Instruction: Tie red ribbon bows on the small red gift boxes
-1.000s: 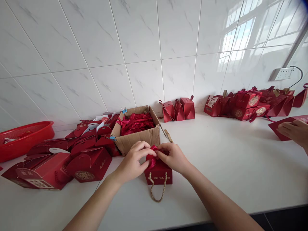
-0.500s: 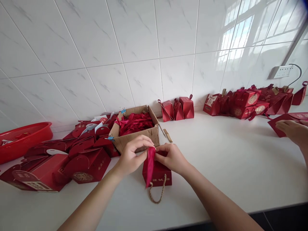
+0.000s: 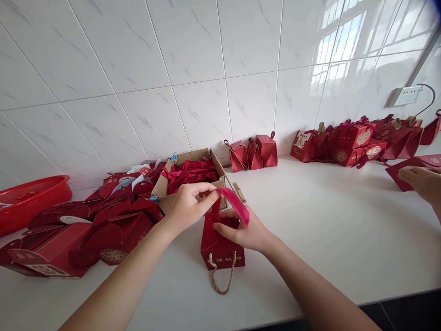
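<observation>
A small red gift box (image 3: 220,248) with a beige rope handle (image 3: 220,278) stands on the white counter (image 3: 310,239) in front of me. My left hand (image 3: 188,207) pinches a red ribbon (image 3: 234,202) above the box and holds it up. The ribbon arches over to the right. My right hand (image 3: 246,230) rests on the box's top, fingers curled around the ribbon's lower end.
An open cardboard carton (image 3: 188,177) full of red ribbons sits behind the box. Flat and folded red boxes (image 3: 103,220) pile up at left beside a red basket (image 3: 29,200). Finished red boxes (image 3: 253,151) line the tiled wall. Another person's hand (image 3: 422,184) holds red card at right.
My left hand has lifted the ribbon from the box top and pulled it up into an arch. My right hand stayed on the box. The view tilted slightly.
</observation>
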`<act>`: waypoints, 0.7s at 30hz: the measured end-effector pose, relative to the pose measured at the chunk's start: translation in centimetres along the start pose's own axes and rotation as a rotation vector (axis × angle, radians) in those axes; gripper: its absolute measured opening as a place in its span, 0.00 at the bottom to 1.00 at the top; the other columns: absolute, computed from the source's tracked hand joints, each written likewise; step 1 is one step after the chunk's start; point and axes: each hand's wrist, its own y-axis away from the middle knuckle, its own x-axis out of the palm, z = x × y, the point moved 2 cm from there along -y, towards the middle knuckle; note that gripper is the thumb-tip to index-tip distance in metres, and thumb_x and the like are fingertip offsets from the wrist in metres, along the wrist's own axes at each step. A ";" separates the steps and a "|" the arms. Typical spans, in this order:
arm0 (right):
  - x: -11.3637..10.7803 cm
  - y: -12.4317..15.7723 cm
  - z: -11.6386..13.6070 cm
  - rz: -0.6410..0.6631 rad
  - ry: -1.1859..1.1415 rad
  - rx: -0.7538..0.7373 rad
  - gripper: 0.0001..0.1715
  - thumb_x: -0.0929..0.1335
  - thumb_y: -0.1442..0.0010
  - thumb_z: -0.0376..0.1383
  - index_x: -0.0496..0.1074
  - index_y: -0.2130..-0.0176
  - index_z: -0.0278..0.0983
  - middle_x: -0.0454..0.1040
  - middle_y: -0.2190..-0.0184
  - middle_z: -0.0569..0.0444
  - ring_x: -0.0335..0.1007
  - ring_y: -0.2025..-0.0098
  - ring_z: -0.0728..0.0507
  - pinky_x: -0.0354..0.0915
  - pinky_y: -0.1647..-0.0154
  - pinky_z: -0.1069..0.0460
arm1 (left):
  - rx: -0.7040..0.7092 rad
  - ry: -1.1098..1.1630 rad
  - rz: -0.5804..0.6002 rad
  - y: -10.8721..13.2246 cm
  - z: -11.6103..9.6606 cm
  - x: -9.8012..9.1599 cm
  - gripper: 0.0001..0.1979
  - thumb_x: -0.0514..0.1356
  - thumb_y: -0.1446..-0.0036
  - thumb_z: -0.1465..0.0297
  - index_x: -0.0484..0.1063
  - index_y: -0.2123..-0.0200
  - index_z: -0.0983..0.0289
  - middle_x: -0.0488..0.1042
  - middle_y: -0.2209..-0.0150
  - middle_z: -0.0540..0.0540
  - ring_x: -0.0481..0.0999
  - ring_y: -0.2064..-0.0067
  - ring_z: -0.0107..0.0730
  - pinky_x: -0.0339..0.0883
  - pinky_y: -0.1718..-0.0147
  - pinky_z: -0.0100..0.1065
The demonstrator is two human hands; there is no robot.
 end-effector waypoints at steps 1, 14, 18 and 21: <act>0.0 0.0 0.1 -0.003 0.010 -0.013 0.08 0.67 0.44 0.37 0.73 0.72 0.39 0.70 0.78 0.57 0.61 0.76 0.49 0.60 0.74 0.53 | -0.007 -0.011 -0.006 0.0 0.0 0.0 0.12 0.56 0.42 0.63 0.75 0.71 0.64 0.77 0.71 0.52 0.75 0.64 0.37 0.66 0.62 0.31; 0.0 -0.3 -0.7 -0.040 -0.002 0.068 0.20 0.64 0.38 0.42 0.76 0.76 0.37 0.77 0.74 0.53 0.70 0.71 0.48 0.63 0.68 0.53 | -0.201 0.243 0.092 0.5 0.6 1.5 0.14 0.55 0.42 0.60 0.73 0.64 0.64 0.76 0.64 0.54 0.74 0.60 0.37 0.67 0.62 0.32; -0.1 -0.4 -0.6 -0.001 -0.064 0.101 0.25 0.62 0.37 0.44 0.75 0.78 0.36 0.77 0.75 0.53 0.69 0.72 0.48 0.63 0.69 0.54 | -0.201 0.206 0.016 2.4 2.1 1.8 0.12 0.58 0.45 0.62 0.73 0.63 0.64 0.76 0.64 0.54 0.74 0.60 0.37 0.67 0.60 0.33; -0.2 -0.3 -0.8 0.028 -0.102 0.144 0.28 0.60 0.35 0.47 0.75 0.76 0.35 0.77 0.73 0.52 0.69 0.71 0.48 0.62 0.71 0.55 | -0.189 0.173 -0.032 3.4 2.7 2.2 0.11 0.61 0.46 0.61 0.74 0.67 0.63 0.77 0.65 0.54 0.74 0.60 0.37 0.67 0.59 0.34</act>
